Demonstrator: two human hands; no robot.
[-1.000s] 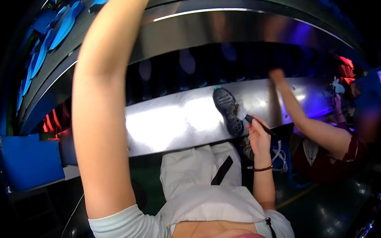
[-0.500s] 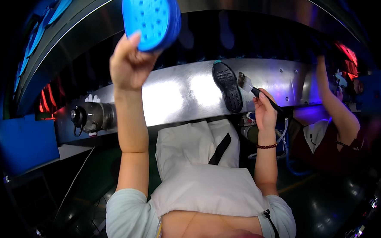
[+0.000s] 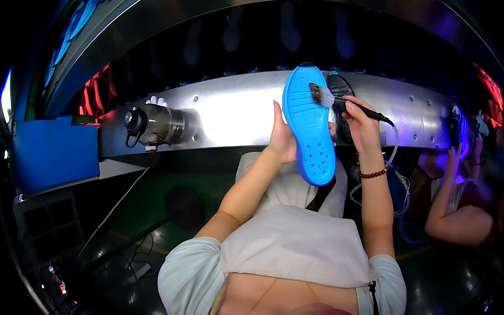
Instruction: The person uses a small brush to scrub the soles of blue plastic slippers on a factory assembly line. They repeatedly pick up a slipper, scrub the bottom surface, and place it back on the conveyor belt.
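In front of me my left hand (image 3: 284, 139) is closed around a bright blue shoe sole (image 3: 307, 129), tilted, with grooves in its upper part and small holes near its lower end. My right hand (image 3: 364, 129) grips a brush (image 3: 326, 97) by its black handle, from whose back end a pale hose or cord runs down. The dark bristles lie over the upper part of the blue sole and seem to touch it. A black shoe sole (image 3: 338, 85) rests on the metal bench behind, partly covered by the blue sole and my right hand.
The shiny metal bench ledge (image 3: 231, 113) spans the front, beside a dark band carrying several shoe soles (image 3: 291, 34). A dark drink bottle (image 3: 157, 124) lies at the left, near a blue box (image 3: 55, 156). At the right, a co-worker's arm (image 3: 447, 187) reaches toward the bench.
My left hand has brought the blue sole from the upper left down in front of me. The brush now lies over that sole, which partly covers the black one. The view has shifted.
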